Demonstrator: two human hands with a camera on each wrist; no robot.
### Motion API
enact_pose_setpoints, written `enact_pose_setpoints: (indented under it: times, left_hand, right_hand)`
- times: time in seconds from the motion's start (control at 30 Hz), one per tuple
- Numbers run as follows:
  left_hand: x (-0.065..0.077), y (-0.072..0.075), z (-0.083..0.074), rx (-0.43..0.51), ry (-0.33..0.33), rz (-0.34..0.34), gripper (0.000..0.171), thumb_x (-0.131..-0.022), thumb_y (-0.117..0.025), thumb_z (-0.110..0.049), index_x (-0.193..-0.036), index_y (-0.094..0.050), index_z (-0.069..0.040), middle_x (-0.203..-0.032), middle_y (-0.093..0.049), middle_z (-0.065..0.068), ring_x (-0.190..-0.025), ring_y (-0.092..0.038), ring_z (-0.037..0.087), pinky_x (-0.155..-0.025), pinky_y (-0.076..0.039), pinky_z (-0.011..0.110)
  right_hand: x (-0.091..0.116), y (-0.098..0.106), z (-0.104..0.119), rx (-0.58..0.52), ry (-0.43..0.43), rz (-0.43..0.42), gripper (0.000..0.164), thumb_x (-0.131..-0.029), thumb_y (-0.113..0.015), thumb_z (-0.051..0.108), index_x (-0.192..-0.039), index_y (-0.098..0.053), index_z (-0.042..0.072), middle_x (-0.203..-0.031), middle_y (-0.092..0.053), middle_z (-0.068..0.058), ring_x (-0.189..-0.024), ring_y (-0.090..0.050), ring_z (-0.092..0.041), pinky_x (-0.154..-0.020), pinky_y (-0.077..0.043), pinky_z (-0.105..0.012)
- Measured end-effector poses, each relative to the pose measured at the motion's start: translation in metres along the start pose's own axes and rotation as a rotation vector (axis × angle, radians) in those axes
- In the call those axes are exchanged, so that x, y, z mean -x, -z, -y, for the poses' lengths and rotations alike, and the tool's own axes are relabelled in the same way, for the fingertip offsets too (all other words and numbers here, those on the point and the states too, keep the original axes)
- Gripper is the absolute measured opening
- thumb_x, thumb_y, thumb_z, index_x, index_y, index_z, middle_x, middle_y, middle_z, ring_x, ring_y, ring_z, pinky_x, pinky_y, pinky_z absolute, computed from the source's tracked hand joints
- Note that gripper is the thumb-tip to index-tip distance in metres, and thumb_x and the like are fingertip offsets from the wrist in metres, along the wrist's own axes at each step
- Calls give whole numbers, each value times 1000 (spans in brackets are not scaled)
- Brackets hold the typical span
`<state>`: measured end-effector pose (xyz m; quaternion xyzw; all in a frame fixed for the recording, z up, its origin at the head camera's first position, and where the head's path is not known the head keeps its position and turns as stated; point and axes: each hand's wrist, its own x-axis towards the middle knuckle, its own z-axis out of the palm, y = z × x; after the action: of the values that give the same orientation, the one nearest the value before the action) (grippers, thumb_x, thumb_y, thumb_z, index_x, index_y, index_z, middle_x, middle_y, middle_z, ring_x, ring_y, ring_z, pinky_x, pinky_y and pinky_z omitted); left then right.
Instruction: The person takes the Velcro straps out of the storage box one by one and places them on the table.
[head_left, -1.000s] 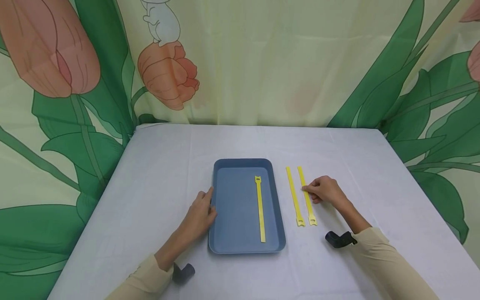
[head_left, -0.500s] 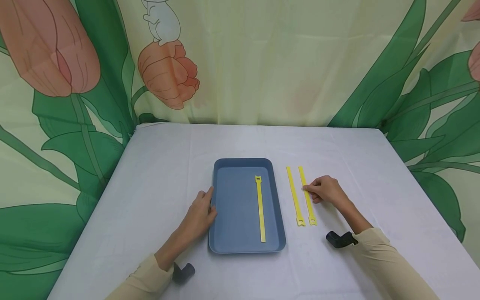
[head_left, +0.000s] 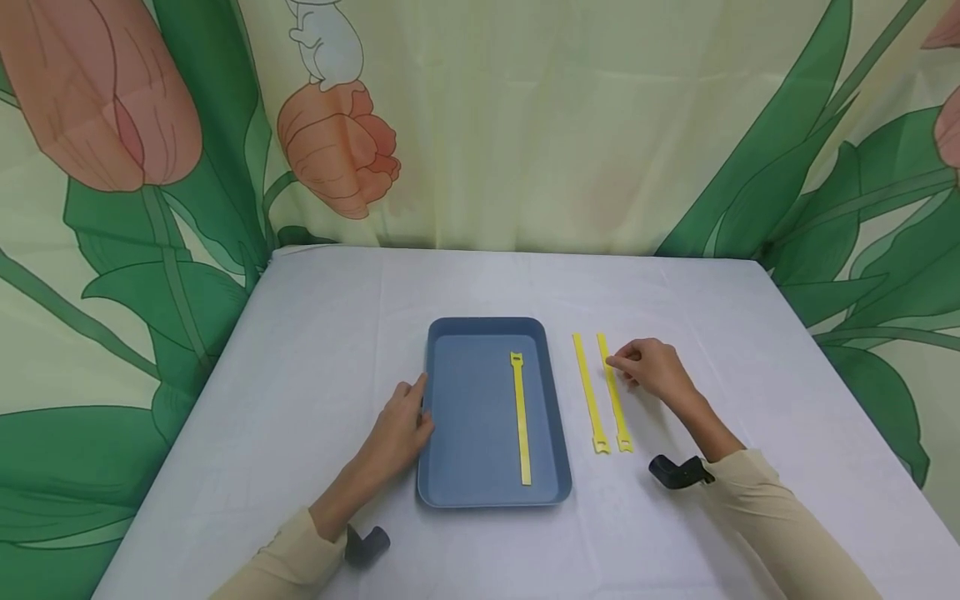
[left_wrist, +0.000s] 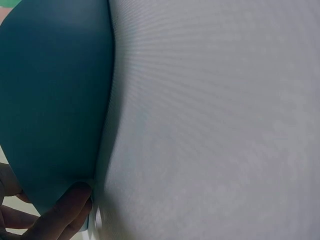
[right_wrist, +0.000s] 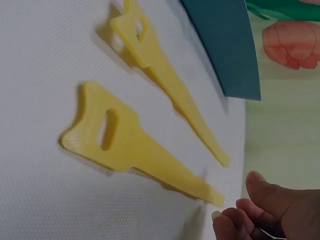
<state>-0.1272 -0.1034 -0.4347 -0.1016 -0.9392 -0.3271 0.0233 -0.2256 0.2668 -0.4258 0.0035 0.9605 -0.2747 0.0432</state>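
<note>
My left hand (head_left: 393, 429) holds the left rim of a blue-grey tray (head_left: 465, 408); in the left wrist view its fingers (left_wrist: 70, 205) press the outer wall. A yellow cable tie (head_left: 521, 425) lies inside the tray, slotted head away from me. Right of the tray, two more yellow cable ties, a left one (head_left: 588, 392) and a right one (head_left: 617, 404), lie side by side, heads toward me. My right hand (head_left: 652, 367) is at the upper part of the right tie. In the right wrist view its thumb and fingertips stand apart near that tie's narrow end, gripping nothing.
A white cloth (head_left: 337, 333) covers the table. A curtain printed with tulips (head_left: 525, 125) hangs behind the table's far edge. Black wrist-worn devices, a left one (head_left: 367, 547) and a right one (head_left: 678, 472), sit below the hands.
My right hand has shifted slightly away from me along the right tie, its fingers loosened. The left hand, the tray and the ties stay in place.
</note>
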Motion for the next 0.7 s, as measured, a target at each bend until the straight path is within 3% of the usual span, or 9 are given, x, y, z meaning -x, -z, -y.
enact_pose_setpoints:
  times: [0.2,0.33,0.43,0.53,0.7]
  left_hand:
    - [0,0,-1,-11,5,9,58,-84,-59,2,-137,-38,12,-99,-51,16,-70,-47,13,-59,-45,24]
    - [0,1,-1,-21,7,10,58,-84,-59,2,-137,-37,12,-100,-51,17,-70,-47,13,-59,-46,24]
    - [0,0,-1,-22,9,8,58,-84,-59,2,-137,-37,12,-100,-51,17,-70,-47,13,-59,-46,24]
    - [-1,0,-1,-24,7,5,58,-84,-59,2,-136,-38,12,-99,-51,17,-69,-47,13,-58,-45,24]
    - [-1,0,-2,-30,6,-1,58,-84,-60,2,-136,-38,12,-99,-51,17,-69,-47,13,-58,-46,24]
  right_hand:
    - [-20,-19,-28,47,66,-28,37,-84,-70,36,-96,-67,2,-76,-63,-6,-60,-56,-16,-50,-45,-26]
    - [-37,-35,-50,63,130,-60,38,-82,-70,42,-96,-68,7,-81,-64,-4,-63,-58,-15,-53,-49,-28]
    - [-42,-40,-52,45,160,-81,33,-81,-72,41,-93,-67,10,-80,-64,-3,-63,-59,-15,-54,-50,-29]
    - [-44,-42,-48,32,158,-67,31,-80,-73,40,-91,-67,12,-78,-64,-1,-63,-59,-15,-55,-50,-29]
    - [-9,-11,13,-25,105,47,28,-85,-70,27,-98,-68,1,-80,-65,-7,-67,-59,-19,-61,-50,-29]
